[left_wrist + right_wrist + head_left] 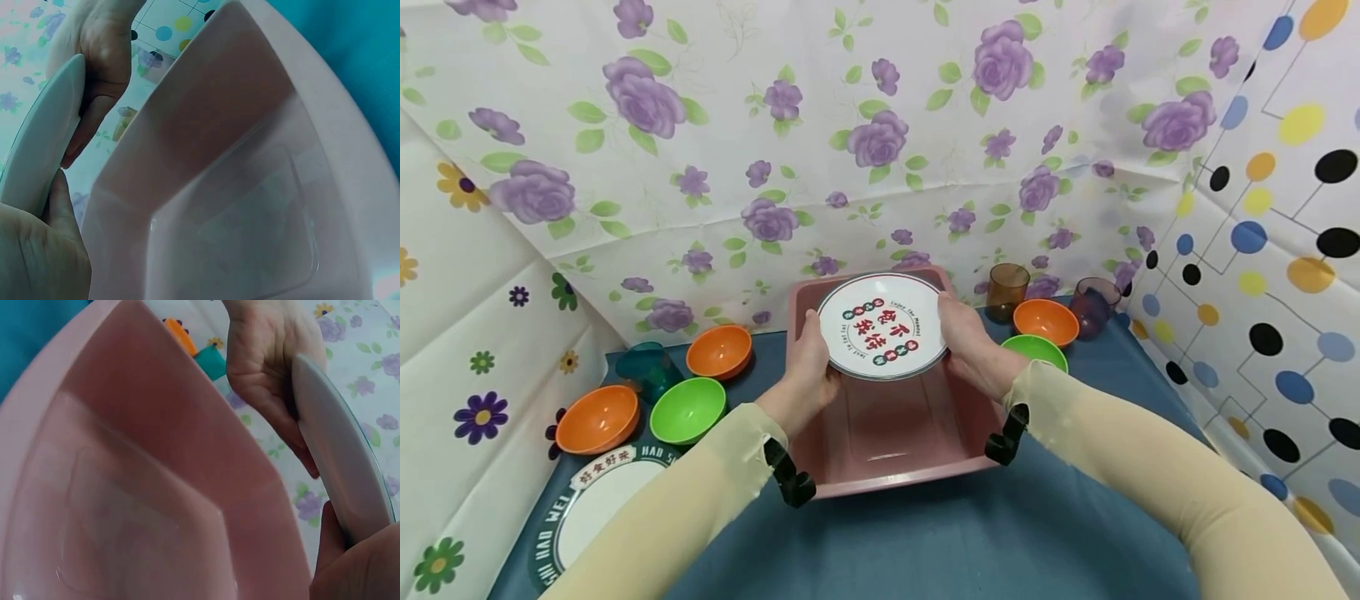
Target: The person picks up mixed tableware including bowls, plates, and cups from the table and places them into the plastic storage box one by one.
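A white plate (883,327) with red and green lettering is held up over a pink basin (902,425). My left hand (805,375) grips its left edge, thumb on top and fingers underneath. On the opposite edge my right hand (973,346) grips in the same way. Both wrist views show the underside of the plate (44,134) tilted beside the basin wall, with fingers curled beneath it. The basin floor (137,531) shows nothing lying on it in the parts that are visible.
Left of the basin are orange bowls (718,352), a green bowl (688,410), a teal cup (649,371) and a large green-rimmed plate (610,500), partly behind my sleeve. On the right stand a brown cup (1006,293), a purple cup (1093,307), an orange bowl (1046,322) and a green bowl (1036,348).
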Motion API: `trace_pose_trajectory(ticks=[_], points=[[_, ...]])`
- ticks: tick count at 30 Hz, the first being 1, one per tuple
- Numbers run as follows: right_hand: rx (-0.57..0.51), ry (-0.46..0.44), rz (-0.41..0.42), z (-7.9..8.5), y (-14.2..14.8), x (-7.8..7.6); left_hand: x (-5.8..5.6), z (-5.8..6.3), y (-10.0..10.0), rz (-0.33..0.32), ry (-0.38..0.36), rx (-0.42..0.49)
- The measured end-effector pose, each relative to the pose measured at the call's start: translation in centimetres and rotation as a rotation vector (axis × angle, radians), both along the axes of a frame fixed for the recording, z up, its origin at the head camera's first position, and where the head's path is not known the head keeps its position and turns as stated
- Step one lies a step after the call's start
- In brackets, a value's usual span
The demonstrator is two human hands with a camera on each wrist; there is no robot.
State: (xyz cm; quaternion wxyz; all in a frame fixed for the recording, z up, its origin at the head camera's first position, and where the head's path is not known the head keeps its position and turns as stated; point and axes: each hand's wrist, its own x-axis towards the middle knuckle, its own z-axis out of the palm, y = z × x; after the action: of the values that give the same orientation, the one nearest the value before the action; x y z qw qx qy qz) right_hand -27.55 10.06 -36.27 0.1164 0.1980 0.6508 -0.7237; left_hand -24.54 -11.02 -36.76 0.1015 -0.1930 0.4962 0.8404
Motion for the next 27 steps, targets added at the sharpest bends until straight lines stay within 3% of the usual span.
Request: trace_pose_trajectory(ticks=[2, 5, 10, 12, 14, 17, 20, 27], points=[[0.043, 0.033, 0.063, 0.0, 0.5, 0.0, -0.1, 0.0, 0.0, 0.015, -0.007, -0.020], [0.169, 0.167, 0.172, -0.1, 1.8, -0.1, -0.2, 0.0, -0.3, 0.035, -0.012, -0.043], [0.580, 0.440, 0.297, -0.9, 5.3, -0.6, -0.3, 0.1, -0.9, 0.057, -0.025, -0.081], [0.785, 0.478, 0.368, -1.6, 6.7, -0.6, -0.4, 0.2, -1.2, 0.058, -0.030, -0.083], [0.907, 0.471, 0.465, -2.3, 7.5, -0.4, -0.4, 0.1, -1.3, 0.058, -0.040, -0.096], [0.946, 0.403, 0.622, -3.6, 7.7, 0.4, -0.6, 0.0, -1.3, 0.053, -0.043, -0.117], [0.919, 0.349, 0.698, -4.9, 7.0, 1.1, -0.9, -0.3, -1.2, 0.049, -0.048, -0.142], [0.999, 0.352, 0.649, -6.6, 5.8, 1.6, -1.1, -0.6, -0.7, 0.041, -0.048, -0.170]])
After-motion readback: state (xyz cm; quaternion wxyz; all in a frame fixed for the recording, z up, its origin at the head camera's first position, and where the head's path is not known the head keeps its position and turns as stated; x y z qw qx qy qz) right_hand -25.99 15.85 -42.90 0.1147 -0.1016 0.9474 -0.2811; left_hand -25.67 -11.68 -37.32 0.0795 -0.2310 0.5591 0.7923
